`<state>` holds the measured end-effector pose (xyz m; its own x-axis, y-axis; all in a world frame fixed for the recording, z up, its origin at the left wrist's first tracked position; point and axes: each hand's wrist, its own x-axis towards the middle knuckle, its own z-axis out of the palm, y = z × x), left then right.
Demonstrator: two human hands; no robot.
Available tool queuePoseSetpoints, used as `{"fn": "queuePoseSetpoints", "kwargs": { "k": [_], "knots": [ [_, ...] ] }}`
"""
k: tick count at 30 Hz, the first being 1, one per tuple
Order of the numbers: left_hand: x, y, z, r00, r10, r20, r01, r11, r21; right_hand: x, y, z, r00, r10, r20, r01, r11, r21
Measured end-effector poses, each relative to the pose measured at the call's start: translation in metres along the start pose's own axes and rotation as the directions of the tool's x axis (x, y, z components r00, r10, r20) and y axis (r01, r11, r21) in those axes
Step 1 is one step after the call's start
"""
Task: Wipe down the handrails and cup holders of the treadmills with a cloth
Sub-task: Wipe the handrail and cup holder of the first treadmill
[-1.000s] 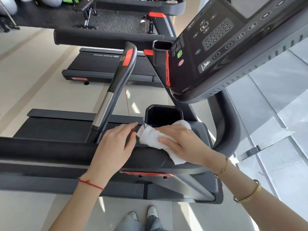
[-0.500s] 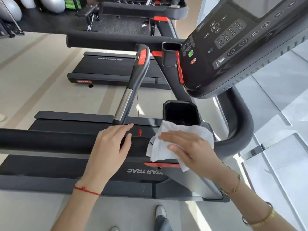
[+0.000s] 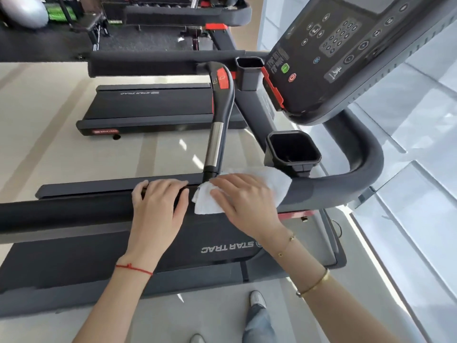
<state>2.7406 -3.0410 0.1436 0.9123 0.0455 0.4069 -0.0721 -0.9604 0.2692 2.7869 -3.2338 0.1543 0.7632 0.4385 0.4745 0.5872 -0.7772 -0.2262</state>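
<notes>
Head view: the left hand (image 3: 158,204) lies palm down on the black handrail (image 3: 64,214), fingers straight and close together, their tips curling slightly over the far edge. The right hand (image 3: 244,201) presses flat on the white cloth (image 3: 279,184), fingers spread wide and straight. The hand hides most of the cloth; only its crumpled ends show at 9 and 2 o'clock of the hand. The cloth sits on the rail at the base of the upright grip bar (image 3: 217,134), with the empty black cup holder (image 3: 293,149) just beyond at 1 o'clock
</notes>
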Motion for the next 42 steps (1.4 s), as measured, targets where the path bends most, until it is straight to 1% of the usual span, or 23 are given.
{"fn": "queuePoseSetpoints", "kwargs": {
  "k": [2, 4, 6, 7, 10, 13, 16, 19, 21, 24, 27, 29, 30, 33, 34, 35, 36, 38, 39, 40, 41, 42],
  "knots": [
    [0.0, -0.01, -0.001, 1.0, -0.002, -0.003, 0.002, 1.0, -0.002, 0.0, -0.003, -0.001, 1.0, -0.01, 0.023, 0.01, 1.0, 0.016],
    [0.0, -0.014, 0.0, 1.0, -0.009, 0.005, 0.009, 1.0, -0.015, -0.002, 0.008, -0.009, 0.995, -0.031, 0.097, 0.028, 0.999, 0.031],
    [0.0, -0.015, 0.001, 1.0, -0.007, 0.006, 0.007, 1.0, -0.009, -0.005, 0.022, -0.019, 0.989, -0.009, 0.148, 0.005, 1.0, 0.022],
    [0.0, -0.014, 0.002, 1.0, -0.005, 0.005, 0.005, 1.0, -0.005, -0.005, 0.026, -0.021, 0.99, 0.009, 0.139, -0.01, 1.0, 0.006],
    [0.0, -0.013, 0.005, 1.0, 0.0, -0.006, 0.0, 1.0, 0.005, -0.004, 0.018, -0.013, 0.997, 0.056, 0.047, -0.053, 0.997, -0.058],
    [-0.001, -0.015, 0.008, 0.999, 0.014, -0.032, -0.014, 1.0, 0.017, 0.002, -0.008, 0.004, 0.997, 0.075, -0.03, -0.077, 0.995, -0.069],
    [-0.002, -0.017, 0.01, 0.999, 0.026, -0.043, -0.025, 1.0, 0.015, 0.003, -0.019, 0.012, 0.997, 0.041, -0.07, -0.045, 0.998, -0.048],
    [-0.002, -0.018, 0.009, 0.998, 0.027, -0.057, -0.026, 0.999, 0.018, -0.002, -0.005, 0.005, 0.998, -0.022, -0.056, 0.02, 0.999, -0.028],
    [-0.001, -0.017, 0.009, 0.998, 0.019, -0.053, -0.019, 1.0, 0.016, -0.003, 0.003, 0.001, 0.995, 0.028, -0.094, -0.031, 0.999, -0.036],
    [-0.001, -0.016, 0.009, 0.999, 0.004, -0.048, -0.004, 1.0, 0.006, 0.0, -0.007, 0.008, 0.973, 0.139, -0.183, -0.152, 0.987, -0.057],
    [-0.001, -0.016, 0.01, 0.998, 0.011, -0.063, -0.011, 1.0, 0.002, 0.002, -0.024, 0.019, 0.957, 0.175, -0.233, -0.194, 0.979, -0.06],
    [-0.002, -0.016, 0.011, 0.997, 0.018, -0.073, -0.018, 1.0, 0.002, 0.0, -0.028, 0.024, 0.957, 0.139, -0.254, -0.159, 0.986, -0.058],
    [-0.002, -0.016, 0.011, 0.997, 0.018, -0.074, -0.018, 1.0, 0.005, -0.001, -0.026, 0.023, 0.964, 0.097, -0.247, -0.115, 0.992, -0.058],
    [-0.002, -0.015, 0.01, 0.997, 0.013, -0.071, -0.011, 1.0, 0.021, -0.007, -0.003, 0.013, 0.985, -0.054, -0.162, 0.041, 0.996, -0.08],
    [-0.002, -0.015, 0.01, 0.998, 0.008, -0.067, -0.006, 1.0, 0.021, -0.009, 0.008, 0.008, 0.986, -0.049, -0.161, 0.034, 0.995, -0.093],
    [-0.002, -0.014, 0.009, 0.998, 0.001, -0.06, 0.0, 1.0, 0.016, -0.011, 0.018, 0.003, 0.981, 0.0, -0.192, -0.02, 0.994, -0.106],
    [-0.002, -0.014, 0.009, 0.998, -0.006, -0.054, 0.007, 1.0, 0.011, -0.013, 0.026, -0.001, 0.965, 0.081, -0.248, -0.112, 0.988, -0.111],
    [-0.002, -0.013, 0.008, 0.999, -0.019, -0.046, 0.019, 1.0, 0.004, -0.009, 0.025, -0.002, 0.89, 0.269, -0.369, -0.326, 0.94, -0.101],
    [-0.002, -0.012, 0.008, 0.999, -0.024, -0.042, 0.024, 1.0, -0.001, -0.006, 0.018, 0.002, 0.851, 0.333, -0.406, -0.403, 0.91, -0.097],
    [-0.002, -0.011, 0.008, 0.999, -0.029, -0.04, 0.029, 1.0, -0.005, -0.003, 0.008, 0.008, 0.834, 0.36, -0.419, -0.434, 0.896, -0.093],
    [-0.002, -0.01, 0.008, 0.999, -0.037, -0.039, 0.036, 0.999, -0.007, -0.002, -0.002, 0.015, 0.844, 0.347, -0.41, -0.415, 0.906, -0.088],
    [-0.002, -0.009, 0.008, 0.998, -0.045, -0.041, 0.045, 0.999, -0.009, -0.002, -0.01, 0.021, 0.872, 0.301, -0.387, -0.357, 0.931, -0.081]
  ]
}}
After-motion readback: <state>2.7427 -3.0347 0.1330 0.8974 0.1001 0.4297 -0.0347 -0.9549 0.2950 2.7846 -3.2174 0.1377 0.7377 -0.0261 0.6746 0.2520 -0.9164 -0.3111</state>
